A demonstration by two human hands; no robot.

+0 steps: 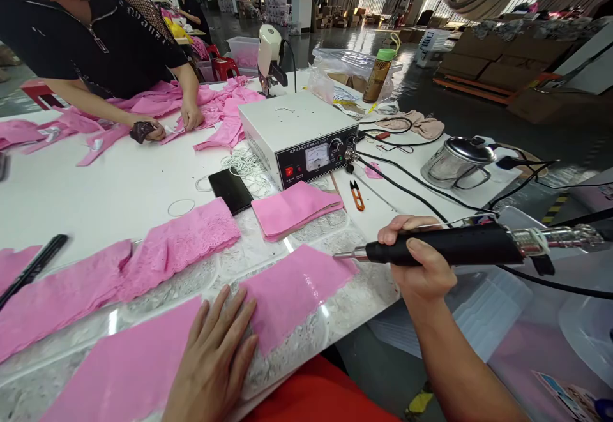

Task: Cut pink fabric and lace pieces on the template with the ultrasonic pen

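Observation:
My left hand point(215, 342) lies flat, fingers stretched, between two pink fabric pieces. Its fingertips touch the left edge of the nearer cut piece point(297, 294), and a longer pink panel point(129, 371) runs out from under its other side. Wrapped round the black handle of an ultrasonic welding pen point(445, 244) is my right hand point(426, 259). The pen's thin metal tip points left and meets the right part of the cut piece, though I cannot tell how firmly. Behind it rests a stack of pink pieces point(297, 208), beside a lace-edged pink strip point(177, 243).
A control box point(311, 147) with a dial stands behind the fabric, its cable running to the pen. Nearby are a phone point(230, 190), orange thread snips point(357, 196), a glass pot point(454, 163) and a bottle point(378, 76). Across the table a co-worker's hands point(191, 115) handle pink garments.

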